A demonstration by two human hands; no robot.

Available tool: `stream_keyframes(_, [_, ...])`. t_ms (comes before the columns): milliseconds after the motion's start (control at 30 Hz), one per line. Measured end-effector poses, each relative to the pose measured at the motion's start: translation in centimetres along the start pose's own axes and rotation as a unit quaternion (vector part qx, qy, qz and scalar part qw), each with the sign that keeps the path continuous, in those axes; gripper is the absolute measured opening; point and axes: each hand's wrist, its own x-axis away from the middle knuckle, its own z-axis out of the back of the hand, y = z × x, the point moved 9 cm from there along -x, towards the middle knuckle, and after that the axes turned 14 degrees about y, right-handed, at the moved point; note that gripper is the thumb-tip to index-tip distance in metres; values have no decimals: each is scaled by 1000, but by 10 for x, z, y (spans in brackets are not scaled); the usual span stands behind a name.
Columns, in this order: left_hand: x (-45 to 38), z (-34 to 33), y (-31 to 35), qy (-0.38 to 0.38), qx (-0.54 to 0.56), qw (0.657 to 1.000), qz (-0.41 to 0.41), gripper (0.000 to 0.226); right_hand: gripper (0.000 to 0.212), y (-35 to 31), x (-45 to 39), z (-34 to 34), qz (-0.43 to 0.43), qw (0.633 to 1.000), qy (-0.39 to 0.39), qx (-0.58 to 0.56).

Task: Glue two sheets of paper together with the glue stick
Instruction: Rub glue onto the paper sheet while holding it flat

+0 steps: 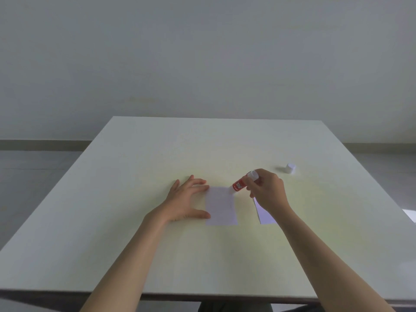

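A small white sheet of paper lies flat in the middle of the table. My left hand rests at its left edge, fingers spread, fingertips and thumb touching the paper. My right hand grips a red glue stick tilted down to the left, its tip at the sheet's top right corner. A second white sheet lies to the right, partly hidden under my right wrist. The glue stick's white cap stands apart at the right.
The pale table spreads wide around the sheets, with its front edge near my body. A plain wall and grey floor lie beyond the far edge.
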Motion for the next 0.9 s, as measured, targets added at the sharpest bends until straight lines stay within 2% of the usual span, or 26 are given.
stream_keyframes(133, [0,1,0,-5,-1,1000,6,85,16,-21,7,-1,42,999,0,-8])
stream_keyframes(233, [0,1,1,-8,-11,1000,9,84,33,-51,17,-21,108,994,-35,5])
stream_keyframes(300, [0,1,2,-8,-4,1000,10,82,28,-59,21,-39,129,989,-61,26])
stream_keyframes(400, [0,1,2,-8,9,1000,9,73,11,-60,23,-55,142,986,-71,43])
stream_keyframes(533, [-2,-2,-3,-10,7,1000,9,71,10,-63,26,-60,167,982,-73,51])
stream_keyframes(767, [-4,-6,-8,-19,5,1000,13,83,9,-63,48,-50,193,977,-83,38])
stream_keyframes(900, [-4,-6,-8,-8,8,1000,11,86,12,-59,60,-39,171,980,-99,18])
